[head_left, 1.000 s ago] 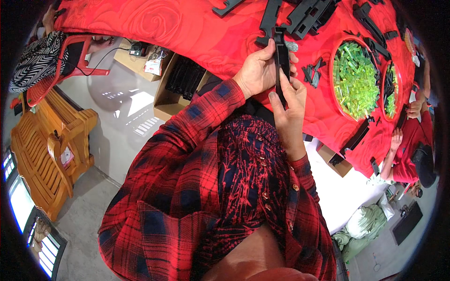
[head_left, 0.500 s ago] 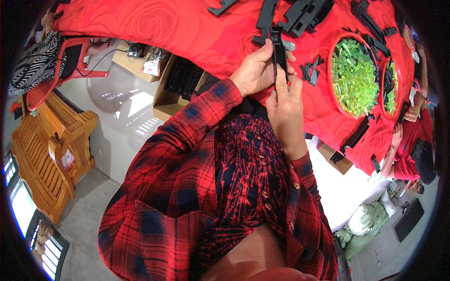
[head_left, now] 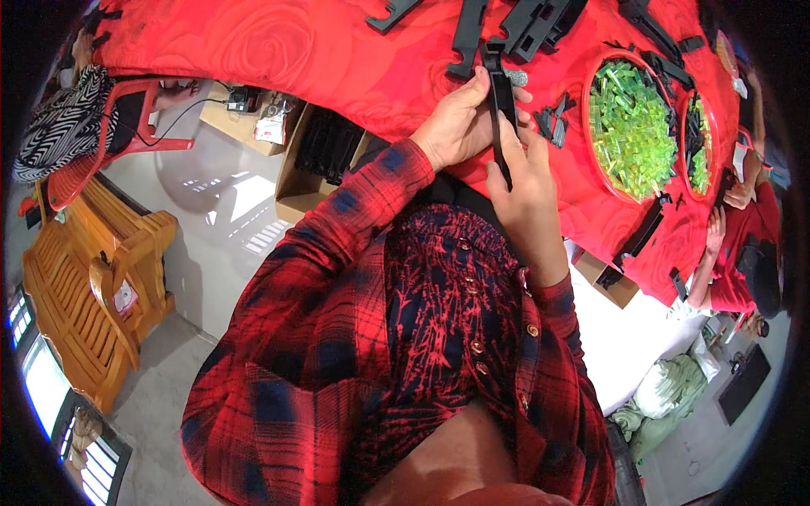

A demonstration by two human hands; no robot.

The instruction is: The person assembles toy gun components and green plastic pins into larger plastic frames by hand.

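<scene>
A long, narrow black plastic part (head_left: 501, 88) is held upright in front of my chest, over the near edge of the red cloth. My left hand (head_left: 449, 126) is closed around its middle, thumb along the left side and fingers behind. From the right, my right hand (head_left: 531, 190) grips the lower half, its index finger laid against the part and its thumb near the lower end. A small grey textured object (head_left: 516, 78) shows beside the part, above my left fingertips. Small dark pieces (head_left: 553, 122) lie in a pile right of my hands.
Larger black parts (head_left: 540, 29) lie beyond my hands on the red-clothed table (head_left: 253, 38). To the right stand a red-rimmed basin (head_left: 589, 139) of green translucent pieces and a second basin (head_left: 710, 148). A co-worker's hand (head_left: 716, 229) rests at the right. A cardboard box (head_left: 295, 207) holds black parts.
My right hand has slid slightly lower and right along the black part, leaving more of its lower end showing. The part stays in both hands; the whole view has shifted slightly.
</scene>
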